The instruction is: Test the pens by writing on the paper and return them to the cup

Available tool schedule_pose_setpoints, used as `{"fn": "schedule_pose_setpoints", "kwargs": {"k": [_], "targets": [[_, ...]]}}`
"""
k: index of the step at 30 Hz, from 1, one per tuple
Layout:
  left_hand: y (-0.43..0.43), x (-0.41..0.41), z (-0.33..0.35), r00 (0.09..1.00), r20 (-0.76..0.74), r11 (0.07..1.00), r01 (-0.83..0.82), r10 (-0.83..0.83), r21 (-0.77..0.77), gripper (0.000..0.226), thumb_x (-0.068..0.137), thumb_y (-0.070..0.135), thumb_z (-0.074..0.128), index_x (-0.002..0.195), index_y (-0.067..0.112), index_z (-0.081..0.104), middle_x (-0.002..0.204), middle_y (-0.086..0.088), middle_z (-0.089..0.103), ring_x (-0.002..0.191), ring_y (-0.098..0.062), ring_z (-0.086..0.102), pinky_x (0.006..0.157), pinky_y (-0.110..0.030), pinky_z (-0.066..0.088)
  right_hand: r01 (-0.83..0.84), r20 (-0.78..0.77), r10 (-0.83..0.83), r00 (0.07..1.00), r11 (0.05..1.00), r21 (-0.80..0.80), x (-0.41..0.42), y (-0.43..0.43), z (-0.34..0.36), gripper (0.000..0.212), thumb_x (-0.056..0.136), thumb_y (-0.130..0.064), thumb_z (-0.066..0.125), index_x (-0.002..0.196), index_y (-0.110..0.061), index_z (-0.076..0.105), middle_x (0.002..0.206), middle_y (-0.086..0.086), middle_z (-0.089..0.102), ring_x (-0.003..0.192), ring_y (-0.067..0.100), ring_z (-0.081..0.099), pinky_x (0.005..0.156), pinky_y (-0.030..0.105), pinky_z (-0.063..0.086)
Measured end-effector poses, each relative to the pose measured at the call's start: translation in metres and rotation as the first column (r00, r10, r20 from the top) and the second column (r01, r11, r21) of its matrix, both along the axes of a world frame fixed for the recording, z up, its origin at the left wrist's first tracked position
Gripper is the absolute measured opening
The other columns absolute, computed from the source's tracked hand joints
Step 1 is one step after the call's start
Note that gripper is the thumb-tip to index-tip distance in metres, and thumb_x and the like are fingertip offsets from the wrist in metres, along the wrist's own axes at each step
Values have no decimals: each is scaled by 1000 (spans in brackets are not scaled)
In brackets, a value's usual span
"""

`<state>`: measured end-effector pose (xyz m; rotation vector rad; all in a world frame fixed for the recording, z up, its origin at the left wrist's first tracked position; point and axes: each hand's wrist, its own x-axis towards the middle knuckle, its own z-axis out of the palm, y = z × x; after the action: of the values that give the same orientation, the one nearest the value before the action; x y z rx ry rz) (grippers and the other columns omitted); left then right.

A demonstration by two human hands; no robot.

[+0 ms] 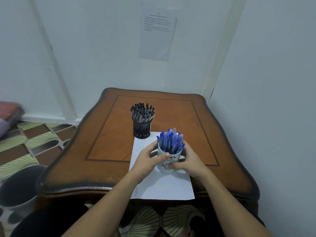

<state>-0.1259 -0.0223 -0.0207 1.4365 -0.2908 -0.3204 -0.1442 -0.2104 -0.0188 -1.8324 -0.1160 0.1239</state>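
Both the left hand (148,159) and right hand (189,161) clasp the glossy pale-blue cup of blue pens (168,159) on white paper (164,187), black mesh holder (142,128) behind, atop the curvy wooden desk (196,120).

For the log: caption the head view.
Left hand and right hand grip the cup of blue pens over the paper.

One wide-angle view, worn on the head, looks forward and down from just behind the near edge of the table (196,127). It faces the wall (102,48) past the far edge. The whole top shows, its edges bowed by the lens. Both forearms enter from the bottom. The left hand (148,159) and right hand (189,161), gripping the cup (168,161), sit close below the camera, at centre toward the near edge. Floor (25,147) shows off the left edge, a side wall (265,100) off the right.
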Motion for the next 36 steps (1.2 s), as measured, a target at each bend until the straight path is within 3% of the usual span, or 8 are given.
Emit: {"fn": "schedule_pose_setpoints", "kwargs": {"k": [4, 7, 10, 14, 23, 27, 31, 36], "targets": [[4, 8, -9, 1000, 14, 996, -7, 6, 92, 73, 71, 37, 82, 137, 39, 50, 129, 9, 62, 113, -12, 62, 93, -31, 53, 37, 18, -36, 999, 999, -23, 15, -3, -2, 82, 64, -12, 90, 130, -39, 51, 121, -11, 66, 113, 13, 60, 84, 34, 58], [5, 10, -11, 999, 50, 953, -34, 20, 301, 72, 74, 33, 84, 135, 41, 46, 126, 13, 55, 111, -8, 56, 86, -20, 49, 107, 26, -106, 994, 994, -33, 37, -5, -3, 91, 59, -19, 91, 136, -39, 46, 127, -10, 63, 119, 18, 58, 91, 41, 56], [5, 13, -18, 985, 171, 820, -69, -36, 569, 72, 74, 31, 83, 138, 29, 49, 127, 9, 50, 116, -8, 50, 85, -12, 43, 213, 36, -212, 977, 977, -18, 63, -8, -3, 89, 67, -5, 88, 140, -28, 43, 128, -6, 61, 118, 16, 58, 86, 28, 53], [4, 15, -27, 942, 284, 643, -109, -176, 758, 71, 71, 44, 79, 135, 27, 53, 134, 11, 49, 128, -10, 39, 105, -26, 33, 308, 42, -309, 950, 951, 42, 95, -14, -5, 91, 68, 2, 85, 144, -25, 41, 132, -2, 60, 119, 18, 57, 87, 28, 54], [10, 16, -36, 889, 406, 524, -247, -212, 815, 70, 72, 61, 66, 134, 33, 52, 139, 20, 40, 131, -2, 27, 102, -24, 14, 362, 58, -361, 931, 932, 5, 123, -18, -15, 86, 76, -5, 82, 147, -26, 38, 137, -3, 57, 124, 18, 54, 93, 31, 52], [10, 14, -35, 885, 405, 506, -247, -228, 826, 77, 67, 67, 59, 135, 33, 52, 142, 18, 39, 133, -5, 27, 105, -26, 16, 337, 55, -333, 941, 922, -190, 94, -14, -11, 69, 89, -8, 69, 149, -25, 38, 142, -5, 52, 132, 18, 49, 101, 30, 45], [11, 4, -34, 878, 422, 534, -250, -225, 807, 76, 69, 66, 53, 134, 25, 55, 141, 11, 43, 133, -9, 30, 109, -24, 21, 217, 90, -202, 975, 787, -578, 30, -13, -13, 47, 93, -25, 63, 139, -19, 53, 140, -1, 51, 132, 20, 44, 97, 25, 35], [21, -32, -35, 843, 465, 531, -273, -269, 802, 68, 79, 64, 40, 132, 25, 56, 138, 12, 46, 130, -7, 35, 108, -19, 25, -40, -94, -42, 995, 686, -727, -79, -12, -13, 67, 93, -57, 52, 150, -26, 37, 161, -3, 21, 149, 13, 13, 117, 24, 13]]}}
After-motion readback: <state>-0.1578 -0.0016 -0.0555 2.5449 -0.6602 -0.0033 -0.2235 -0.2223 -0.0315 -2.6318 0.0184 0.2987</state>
